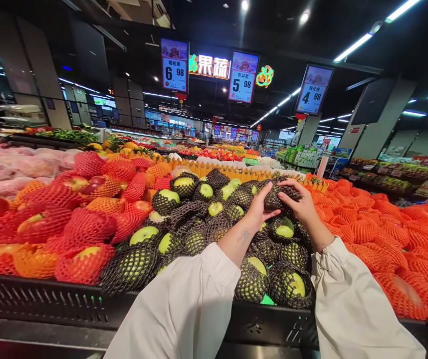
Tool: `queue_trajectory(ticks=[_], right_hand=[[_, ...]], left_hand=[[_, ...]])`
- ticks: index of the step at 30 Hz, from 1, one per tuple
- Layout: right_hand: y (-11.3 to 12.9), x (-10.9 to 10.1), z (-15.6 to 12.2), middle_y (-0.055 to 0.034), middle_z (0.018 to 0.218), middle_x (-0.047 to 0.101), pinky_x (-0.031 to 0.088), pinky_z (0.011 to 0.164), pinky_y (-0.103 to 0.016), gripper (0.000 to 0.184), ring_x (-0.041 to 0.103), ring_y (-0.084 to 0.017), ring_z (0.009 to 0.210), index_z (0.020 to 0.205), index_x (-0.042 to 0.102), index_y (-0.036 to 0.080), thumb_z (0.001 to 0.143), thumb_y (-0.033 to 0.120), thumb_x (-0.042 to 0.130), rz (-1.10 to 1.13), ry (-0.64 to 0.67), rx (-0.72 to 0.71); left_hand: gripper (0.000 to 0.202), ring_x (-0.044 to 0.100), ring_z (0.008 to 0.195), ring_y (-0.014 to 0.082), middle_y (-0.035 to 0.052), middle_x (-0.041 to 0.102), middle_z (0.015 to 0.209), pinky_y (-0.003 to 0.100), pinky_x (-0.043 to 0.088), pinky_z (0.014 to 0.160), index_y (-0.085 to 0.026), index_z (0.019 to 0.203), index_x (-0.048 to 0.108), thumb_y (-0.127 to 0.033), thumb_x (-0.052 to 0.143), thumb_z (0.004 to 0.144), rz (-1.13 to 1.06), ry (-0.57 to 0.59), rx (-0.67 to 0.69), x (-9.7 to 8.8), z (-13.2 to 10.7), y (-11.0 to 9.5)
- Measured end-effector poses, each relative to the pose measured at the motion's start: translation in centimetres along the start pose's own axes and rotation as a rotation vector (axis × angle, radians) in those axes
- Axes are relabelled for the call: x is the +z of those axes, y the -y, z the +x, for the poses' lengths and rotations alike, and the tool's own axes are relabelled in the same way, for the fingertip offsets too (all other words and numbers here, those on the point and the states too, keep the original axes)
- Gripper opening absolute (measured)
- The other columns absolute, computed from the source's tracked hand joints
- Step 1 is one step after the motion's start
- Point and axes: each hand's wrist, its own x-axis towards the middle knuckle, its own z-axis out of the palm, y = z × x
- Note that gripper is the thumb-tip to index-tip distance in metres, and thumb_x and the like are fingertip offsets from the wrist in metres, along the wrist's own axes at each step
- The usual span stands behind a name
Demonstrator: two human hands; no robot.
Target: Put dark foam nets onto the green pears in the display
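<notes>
Both my hands are raised over a heap of green apples point(206, 222), each wrapped in a black foam net. My left hand point(261, 207) and my right hand point(300, 204) together grip one netted apple point(278, 193) just above the heap. The net hides most of that fruit. My white sleeves reach in from the bottom of the view.
Red apples in red and orange nets point(68, 219) lie to the left, fruit in orange nets point(386, 234) to the right. A black display bin edge point(49, 299) runs along the front. Price signs point(174, 65) hang overhead. More produce stands lie behind.
</notes>
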Motion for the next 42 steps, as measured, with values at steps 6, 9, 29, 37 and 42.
queue_trajectory(ticks=[6, 9, 29, 37, 42], right_hand=[[-1.2, 0.0, 0.3, 0.0002, 0.083, 0.061, 0.047, 0.077, -0.033, 0.035, 0.056, -0.018, 0.079, 0.083, 0.064, 0.024, 0.075, 0.056, 0.075, 0.102, -0.176, 0.131], [-1.5, -0.1, 0.4, 0.0, 0.093, 0.06, 0.046, 0.089, -0.034, 0.033, 0.056, -0.019, 0.091, 0.094, 0.061, 0.025, 0.077, 0.05, 0.074, 0.079, -0.229, 0.109], [-0.3, 0.2, -0.4, -0.0095, 0.136, 0.054, 0.039, 0.112, -0.045, 0.089, 0.051, -0.031, 0.128, 0.133, 0.049, 0.025, 0.057, 0.049, 0.09, -0.021, 0.297, -0.045], [-1.3, -0.2, 0.2, -0.0089, 0.123, 0.061, 0.042, 0.108, -0.046, 0.071, 0.058, -0.03, 0.117, 0.119, 0.055, 0.022, 0.06, 0.049, 0.084, -0.228, -0.096, -0.004], [-4.2, -1.4, 2.5, -0.012, 0.125, 0.058, 0.044, 0.102, -0.044, 0.081, 0.058, -0.029, 0.114, 0.124, 0.048, 0.019, 0.058, 0.051, 0.082, -0.399, -0.423, 0.202]], left_hand=[[0.059, 0.071, 0.078, 0.0148, 0.0084, 0.07, 0.118, 0.018, 0.053, 0.058, -0.024, 0.124, 0.06, -0.048, 0.078, 0.073, 0.166, 0.18, -0.034, 0.2, -0.7, 0.3], [0.058, 0.069, 0.063, 0.0119, 0.0078, 0.072, 0.108, 0.016, 0.048, 0.051, -0.023, 0.125, 0.057, -0.047, 0.075, 0.075, 0.219, 0.191, -0.034, 0.3, -0.6, 0.5], [0.052, 0.06, 0.054, 0.0117, 0.0037, 0.069, 0.076, 0.021, 0.046, 0.048, -0.018, 0.106, 0.066, -0.064, 0.054, 0.084, 0.131, -0.07, 0.145, -0.2, 0.8, 0.9], [0.074, 0.071, 0.082, 0.0277, 0.0118, 0.074, 0.088, 0.04, 0.056, 0.077, -0.016, 0.101, 0.069, -0.074, 0.024, 0.092, 1.187, -0.189, 0.32, -0.1, -1.0, -0.1], [0.043, 0.07, 0.099, 0.0286, 0.0145, 0.073, 0.106, 0.038, 0.054, 0.085, -0.012, 0.105, 0.072, -0.041, 0.042, 0.096, 1.865, -0.026, 0.329, 0.6, -1.7, 0.1]])
